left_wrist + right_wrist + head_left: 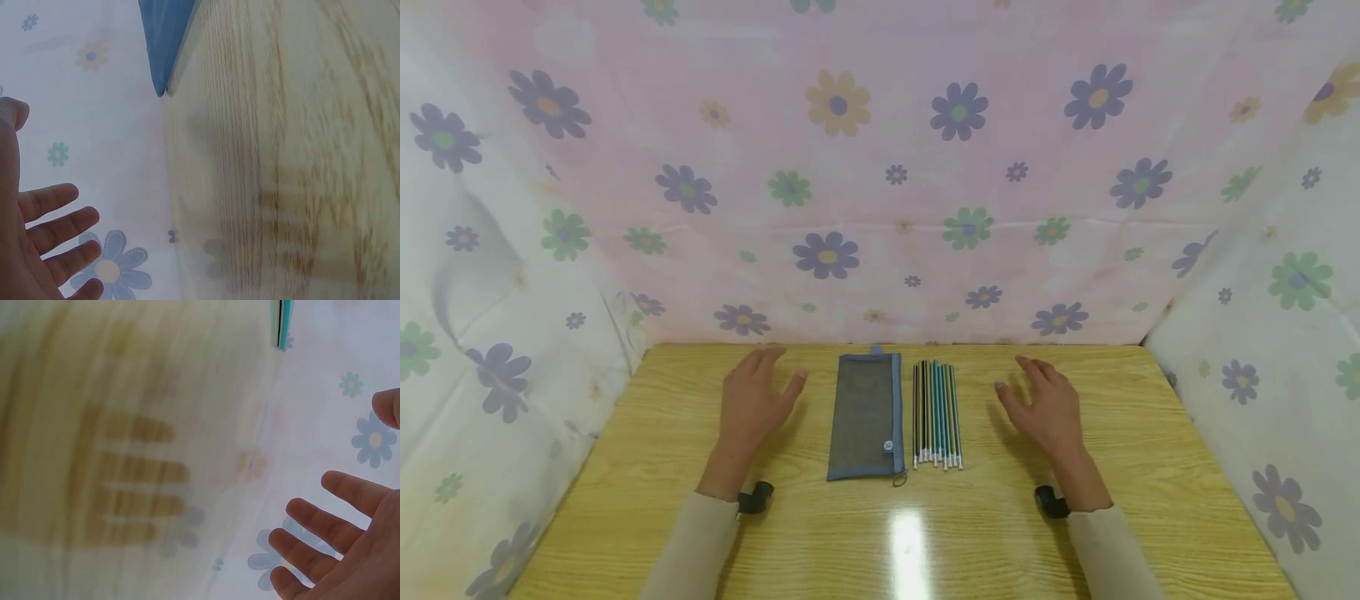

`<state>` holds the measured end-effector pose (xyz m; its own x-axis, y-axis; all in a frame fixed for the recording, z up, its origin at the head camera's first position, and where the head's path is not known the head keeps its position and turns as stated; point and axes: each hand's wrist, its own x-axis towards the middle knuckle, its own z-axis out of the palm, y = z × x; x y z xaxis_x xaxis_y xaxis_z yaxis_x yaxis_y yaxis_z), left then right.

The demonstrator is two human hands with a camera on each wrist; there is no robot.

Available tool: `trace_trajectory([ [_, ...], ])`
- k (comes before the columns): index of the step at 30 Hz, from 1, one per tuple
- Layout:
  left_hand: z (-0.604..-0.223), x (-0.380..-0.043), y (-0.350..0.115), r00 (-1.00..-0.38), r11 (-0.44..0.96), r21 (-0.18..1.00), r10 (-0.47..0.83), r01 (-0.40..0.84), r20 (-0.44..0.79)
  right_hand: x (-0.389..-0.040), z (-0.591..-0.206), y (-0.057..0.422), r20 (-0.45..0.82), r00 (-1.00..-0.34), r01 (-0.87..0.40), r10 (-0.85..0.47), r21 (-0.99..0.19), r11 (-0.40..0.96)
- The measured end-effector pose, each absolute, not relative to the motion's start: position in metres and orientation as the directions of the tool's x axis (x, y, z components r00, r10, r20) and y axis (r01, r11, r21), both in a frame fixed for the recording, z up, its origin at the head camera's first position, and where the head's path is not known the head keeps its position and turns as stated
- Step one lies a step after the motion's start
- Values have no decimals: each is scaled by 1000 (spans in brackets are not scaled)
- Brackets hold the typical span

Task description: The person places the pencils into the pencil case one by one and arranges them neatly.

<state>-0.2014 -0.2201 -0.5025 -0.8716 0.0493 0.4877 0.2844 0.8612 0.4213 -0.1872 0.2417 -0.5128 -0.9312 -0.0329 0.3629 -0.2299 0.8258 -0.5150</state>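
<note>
A flat mesh zipper pouch (862,417) with blue-grey edging lies on the table, its zipper along the right side. Right beside it, several pencils (936,414) in dark, teal and yellowish stripes lie in a row, white eraser ends toward me. To the left of the pouch, my left hand (756,402) hovers with fingers apart and holds nothing. My right hand (1043,407) is over the table to the right of the pencils, fingers spread, also holding nothing. In the left wrist view a blue corner of the pouch (165,44) shows; pencil ends (282,325) appear in the right wrist view.
The wood-grain table (820,542) ends at a flowered cloth (880,192) hanging along the back, with more cloth at both sides. A metal ring (900,478) sits at the pouch's near right corner. Black wrist cameras (756,498) are strapped at both cuffs.
</note>
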Motion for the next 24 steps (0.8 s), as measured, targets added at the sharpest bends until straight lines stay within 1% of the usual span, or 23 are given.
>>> trace_trajectory([
  [3,-503,-201,-216,-871,856,428,51,290,489,-186,-512,238,362,-931,-233,-35,-520,822],
  [11,-505,-198,-202,-899,845,461,52,272,435,-186,-512,229,366,-930,-236,-36,-519,822],
  [18,-508,-193,-186,-892,840,456,69,293,447,-186,-514,222,288,-957,-196,-25,-581,790],
  [21,-510,-192,-179,-889,836,455,81,306,450,-186,-514,218,273,-961,-192,-30,-591,784],
  [24,-511,-190,-173,-900,838,457,87,298,427,-186,-514,214,268,-963,-197,-39,-594,780],
])
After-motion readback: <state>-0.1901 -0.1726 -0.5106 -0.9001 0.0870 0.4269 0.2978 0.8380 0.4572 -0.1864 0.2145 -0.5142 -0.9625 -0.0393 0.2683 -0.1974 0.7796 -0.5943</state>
